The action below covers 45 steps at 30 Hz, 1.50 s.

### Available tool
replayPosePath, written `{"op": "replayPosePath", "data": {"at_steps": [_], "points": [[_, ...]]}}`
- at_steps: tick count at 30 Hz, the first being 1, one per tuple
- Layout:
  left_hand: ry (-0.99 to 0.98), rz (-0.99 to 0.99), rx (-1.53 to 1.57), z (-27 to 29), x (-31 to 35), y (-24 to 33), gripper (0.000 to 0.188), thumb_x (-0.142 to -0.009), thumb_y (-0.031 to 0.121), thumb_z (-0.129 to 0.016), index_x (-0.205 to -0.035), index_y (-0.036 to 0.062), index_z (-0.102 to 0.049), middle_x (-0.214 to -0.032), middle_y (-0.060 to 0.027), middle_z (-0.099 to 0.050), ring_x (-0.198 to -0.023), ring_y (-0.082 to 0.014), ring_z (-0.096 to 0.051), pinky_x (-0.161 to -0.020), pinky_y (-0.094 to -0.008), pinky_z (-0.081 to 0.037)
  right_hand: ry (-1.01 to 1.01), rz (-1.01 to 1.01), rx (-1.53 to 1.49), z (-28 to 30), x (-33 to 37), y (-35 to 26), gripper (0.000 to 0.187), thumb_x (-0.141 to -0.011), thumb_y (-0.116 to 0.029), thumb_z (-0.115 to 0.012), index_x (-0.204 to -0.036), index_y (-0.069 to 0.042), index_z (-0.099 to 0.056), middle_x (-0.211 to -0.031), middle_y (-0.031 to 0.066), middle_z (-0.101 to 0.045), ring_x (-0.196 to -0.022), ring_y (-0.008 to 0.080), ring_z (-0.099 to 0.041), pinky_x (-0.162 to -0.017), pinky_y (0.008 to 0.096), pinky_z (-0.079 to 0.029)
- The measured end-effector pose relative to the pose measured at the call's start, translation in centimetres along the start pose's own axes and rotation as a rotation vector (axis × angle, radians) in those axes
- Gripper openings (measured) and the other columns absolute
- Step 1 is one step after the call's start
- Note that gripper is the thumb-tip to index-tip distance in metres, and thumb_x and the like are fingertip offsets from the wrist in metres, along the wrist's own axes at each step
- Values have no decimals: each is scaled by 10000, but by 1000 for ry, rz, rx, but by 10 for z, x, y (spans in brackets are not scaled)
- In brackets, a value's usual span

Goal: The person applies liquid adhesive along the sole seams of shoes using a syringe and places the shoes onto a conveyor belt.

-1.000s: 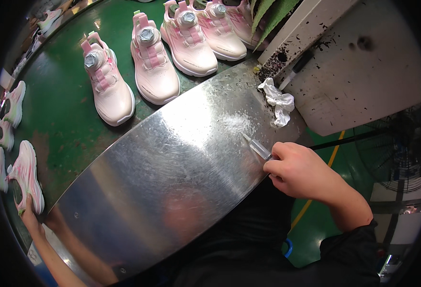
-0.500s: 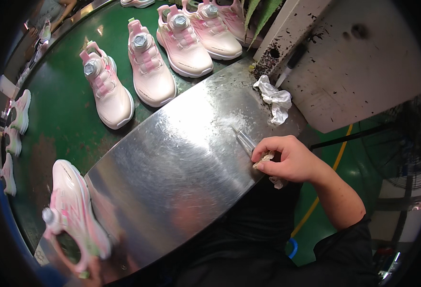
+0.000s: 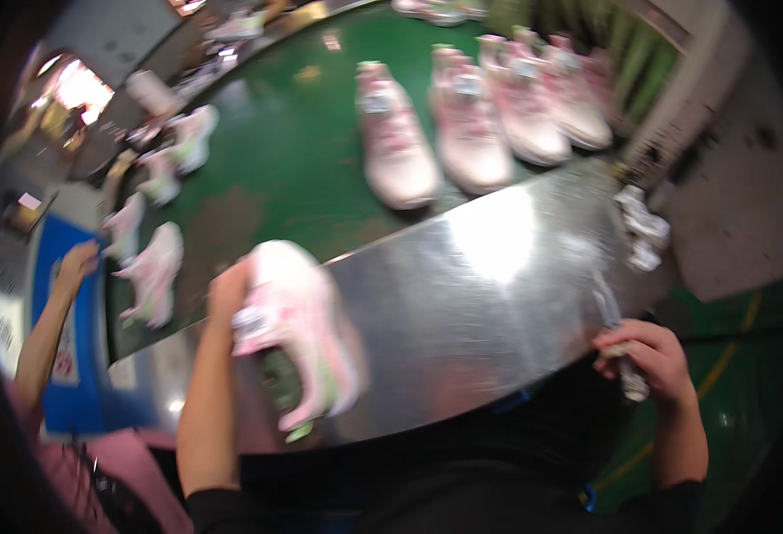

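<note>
My left hand (image 3: pixel 229 292) is closed on the side of a pale pink sneaker (image 3: pixel 294 274), near its toe. The shoe's dark opening and heel point toward me; blur hides whether it touches the metal worktop (image 3: pixel 427 329). At the right front, my right hand (image 3: pixel 651 358) pinches a slim clear tool (image 3: pixel 604 301), its exact kind unclear, with its tip toward the metal. Crumpled, whitish material (image 3: pixel 633 386) pokes out below the same fingers. Beyond the worktop, several matching sneakers (image 3: pixel 396 151) stand with toes toward me on a green surface (image 3: pixel 294 142).
Crumpled white paper or cloth (image 3: pixel 642 230) lies at the worktop's right end, beside an upright panel (image 3: pixel 730 205). More pink shoes (image 3: pixel 154 271) line the green surface's left edge. At far left, another person's arm (image 3: pixel 46 325) reaches over something blue (image 3: pixel 98 356).
The view has swung left, bringing my left forearm and another person into sight. The sneaker from the lower left is now in my left hand's grip. My right hand still holds the clear tool.
</note>
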<state>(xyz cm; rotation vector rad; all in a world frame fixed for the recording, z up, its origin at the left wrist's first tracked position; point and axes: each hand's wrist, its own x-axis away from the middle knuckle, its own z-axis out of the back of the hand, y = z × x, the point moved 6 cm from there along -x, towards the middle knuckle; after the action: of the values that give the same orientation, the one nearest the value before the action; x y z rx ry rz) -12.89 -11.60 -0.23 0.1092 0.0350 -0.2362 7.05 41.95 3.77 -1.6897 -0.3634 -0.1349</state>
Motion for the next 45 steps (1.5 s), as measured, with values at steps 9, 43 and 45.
{"op": "replayPosePath", "data": {"at_steps": [9,43,45], "points": [[-80,190,1649,53,6,136,435,-823,152,-669,-1126,40,-378,-977,-83,-572,-869,-135,-578,-782,-306,-506,-31,39,-152,-40,18,-9,1197,-354,-313,-962,-1295,-10,-286,-1170,145,-488,-1007,276,-609,-804,339,-534],[-50,-546,2085,55,54,196,651,-610,9,-802,-1168,33,-466,-1091,-280,-564,-1048,-366,-592,-895,-473,-502,-540,279,-438,-179,-24,-93,673,-845,-631,-517,-1221,-85,-400,-1006,346,-591,-932,339,-582,-841,484,-352],[-63,-567,2082,58,53,198,653,-609,3,-798,-1169,33,-466,-1090,-280,-563,-1043,-369,-594,-893,-475,-503,-550,280,-466,-182,-24,-95,683,-842,-616,-537,-1221,-65,-399,-1011,351,-587,-936,330,-588,-857,495,-347]]}}
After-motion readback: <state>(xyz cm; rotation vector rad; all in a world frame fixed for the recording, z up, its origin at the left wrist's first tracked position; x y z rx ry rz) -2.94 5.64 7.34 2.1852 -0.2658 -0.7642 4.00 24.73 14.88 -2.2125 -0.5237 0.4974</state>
